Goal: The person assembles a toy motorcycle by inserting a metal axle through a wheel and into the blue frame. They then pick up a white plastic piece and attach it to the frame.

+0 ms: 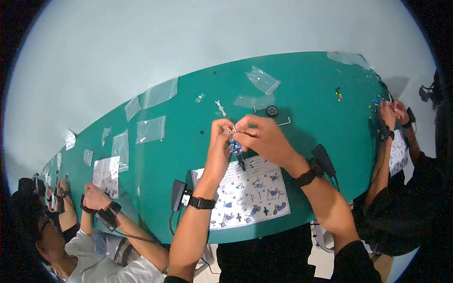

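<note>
Above the instruction sheet (247, 198), my left hand (220, 141) is closed around a small blue and black toy model (235, 145), with a dark part pointing down toward the paper. My right hand (260, 137) meets it at the top, thumb and forefinger pinching a thin, light-coloured piece too small to identify. Fingers hide much of the model's upper end. Just beyond my hands lie a black toy wheel (272, 111), an L-shaped hex key (285, 122) and a pale flat spanner (221, 108).
Clear plastic bags (263, 80) are scattered over the green table (188, 106). Small coloured parts (338, 94) lie to the right. One person's hands (395, 113) work at the right end; another person's hand (96, 197) is at the left. Cables run from my wrist straps.
</note>
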Demonstrator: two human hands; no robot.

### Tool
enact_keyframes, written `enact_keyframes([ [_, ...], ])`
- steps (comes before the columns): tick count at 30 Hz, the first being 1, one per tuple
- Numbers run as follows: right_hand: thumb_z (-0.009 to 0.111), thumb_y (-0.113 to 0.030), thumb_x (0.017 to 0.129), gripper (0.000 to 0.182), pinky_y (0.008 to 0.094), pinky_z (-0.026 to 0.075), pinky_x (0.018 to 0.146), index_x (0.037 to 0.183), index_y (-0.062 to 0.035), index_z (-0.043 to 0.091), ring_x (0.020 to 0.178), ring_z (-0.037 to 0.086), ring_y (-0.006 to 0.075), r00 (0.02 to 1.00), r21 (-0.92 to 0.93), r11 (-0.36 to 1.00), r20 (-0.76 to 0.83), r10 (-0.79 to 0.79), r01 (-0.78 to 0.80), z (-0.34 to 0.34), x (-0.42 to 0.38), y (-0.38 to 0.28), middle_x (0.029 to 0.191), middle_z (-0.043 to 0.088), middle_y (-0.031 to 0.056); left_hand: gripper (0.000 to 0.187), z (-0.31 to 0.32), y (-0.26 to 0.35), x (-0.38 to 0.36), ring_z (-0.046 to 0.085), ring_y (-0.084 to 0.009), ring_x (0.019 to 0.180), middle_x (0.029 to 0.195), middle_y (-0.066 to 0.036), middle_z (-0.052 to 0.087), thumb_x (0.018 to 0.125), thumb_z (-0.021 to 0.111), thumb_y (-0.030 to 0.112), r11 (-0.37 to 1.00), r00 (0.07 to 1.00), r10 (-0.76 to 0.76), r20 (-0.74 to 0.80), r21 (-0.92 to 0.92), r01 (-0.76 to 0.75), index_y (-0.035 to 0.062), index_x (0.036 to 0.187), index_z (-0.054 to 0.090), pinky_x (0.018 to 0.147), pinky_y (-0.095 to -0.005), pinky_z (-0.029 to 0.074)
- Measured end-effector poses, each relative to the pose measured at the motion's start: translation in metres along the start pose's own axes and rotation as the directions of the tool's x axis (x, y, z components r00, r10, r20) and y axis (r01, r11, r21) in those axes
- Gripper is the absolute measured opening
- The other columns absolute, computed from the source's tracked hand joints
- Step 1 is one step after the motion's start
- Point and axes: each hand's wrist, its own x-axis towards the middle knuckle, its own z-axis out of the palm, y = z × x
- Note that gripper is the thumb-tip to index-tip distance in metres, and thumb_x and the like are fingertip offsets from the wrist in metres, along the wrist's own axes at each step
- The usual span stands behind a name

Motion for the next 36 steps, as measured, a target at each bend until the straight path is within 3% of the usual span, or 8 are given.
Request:
enact_keyframes([
  [3, 0.070, -0.006, 0.099, 0.009, 0.0258, 0.055, 0.066, 0.101, 0.0007, 0.065, 0.074, 0.065, 0.0093, 1.000, 0.145, 0.989, -0.001, 0.001, -0.001, -0.001, 0.003, 0.011, 0.089, 0.069, 0.0036, 0.032, 0.005, 0.009, -0.006, 0.061, -0.0155, 0.092, 0.114, -0.006, 0.058, 0.109, 0.055, 0.037, 0.998, 0.997, 0.040, 0.072, -0.061, -0.036, 0.0100, 0.125, 0.049, 0.074, -0.0322, 0.054],
  [12, 0.072, -0.011, 0.098, 0.015, 0.0278, 0.056, 0.068, 0.104, 0.0000, 0.065, 0.075, 0.069, 0.0129, 0.996, 0.055, 0.995, -0.031, -0.079, 0.081, -0.009, 0.009, 0.012, 0.089, 0.069, 0.0054, 0.016, -0.002, 0.021, -0.004, 0.066, -0.0132, 0.089, 0.098, -0.004, 0.066, 0.109, 0.058, 0.020, 0.989, 1.000, 0.014, -0.009, 0.150, -0.012, 0.0052, 0.110, 0.061, 0.076, -0.0292, 0.054],
  [15, 0.076, -0.016, 0.095, 0.022, 0.0349, 0.057, 0.072, 0.108, -0.0009, 0.066, 0.082, 0.071, 0.0225, 0.947, -0.330, 0.944, -0.297, -0.122, 0.018, -0.045, 0.015, 0.012, 0.093, 0.070, 0.0108, 0.017, -0.010, 0.029, -0.002, 0.068, -0.0144, 0.096, 0.100, -0.003, 0.065, 0.108, 0.061, 0.024, 0.982, 0.992, 0.080, -0.095, 0.179, -0.062, 0.0072, 0.108, 0.062, 0.077, -0.0303, 0.055],
  [18, 0.078, -0.017, 0.091, 0.025, 0.0430, 0.055, 0.078, 0.109, -0.0025, 0.067, 0.092, 0.068, 0.0340, 0.862, -0.912, 0.406, -0.257, -0.437, -0.067, -0.083, 0.010, 0.028, 0.098, 0.067, 0.0163, 0.019, -0.040, 0.033, 0.006, 0.068, -0.0143, 0.096, 0.101, -0.002, 0.065, 0.107, 0.064, 0.029, 0.968, 0.963, 0.190, -0.192, 0.199, -0.151, 0.0099, 0.108, 0.064, 0.070, -0.0305, 0.056],
  [22, 0.079, -0.016, 0.087, 0.023, 0.0469, 0.053, 0.083, 0.104, -0.0042, 0.068, 0.098, 0.064, 0.0375, 0.877, -0.880, 0.473, -0.266, -0.400, -0.051, -0.084, 0.013, 0.039, 0.100, 0.065, 0.0168, 0.019, -0.056, 0.055, 0.004, 0.064, -0.0094, 0.084, 0.093, 0.001, 0.065, 0.106, 0.065, 0.026, 0.990, 0.898, 0.131, -0.419, 0.015, -0.137, 0.0070, 0.105, 0.067, 0.071, -0.0256, 0.049],
  [29, 0.075, -0.016, 0.090, 0.023, 0.0481, 0.054, 0.085, 0.108, -0.0048, 0.067, 0.098, 0.065, 0.0378, 0.874, -0.729, 0.544, 0.155, -0.461, 0.416, 0.005, 0.032, 0.048, 0.102, 0.065, 0.0162, 0.023, -0.073, 0.067, 0.000, 0.060, -0.0060, 0.079, 0.090, 0.001, 0.067, 0.103, 0.069, 0.028, 0.969, 0.800, 0.175, -0.575, 0.246, -0.035, 0.0059, 0.099, 0.072, 0.067, -0.0223, 0.045],
  [32, 0.072, -0.014, 0.092, 0.022, 0.0487, 0.055, 0.085, 0.111, -0.0039, 0.066, 0.098, 0.067, 0.0386, 0.832, -0.650, 0.574, 0.170, -0.529, 0.498, 0.044, 0.050, 0.064, 0.103, 0.066, 0.0175, 0.023, -0.079, 0.056, 0.003, 0.060, -0.0065, 0.084, 0.093, 0.000, 0.070, 0.102, 0.070, 0.026, 0.929, 0.819, 0.255, -0.514, 0.366, -0.059, 0.0029, 0.101, 0.075, 0.074, -0.0234, 0.045],
  [36, 0.070, -0.011, 0.091, 0.022, 0.0494, 0.056, 0.083, 0.110, -0.0001, 0.066, 0.097, 0.069, 0.0390, 0.934, -0.756, 0.569, 0.160, -0.319, 0.323, 0.069, 0.076, 0.051, 0.104, 0.066, 0.0188, 0.024, -0.072, 0.061, 0.001, 0.060, -0.0082, 0.088, 0.098, -0.001, 0.071, 0.101, 0.071, 0.023, 0.936, 0.854, 0.181, -0.488, 0.351, 0.002, 0.0005, 0.105, 0.077, 0.079, -0.0250, 0.046],
])
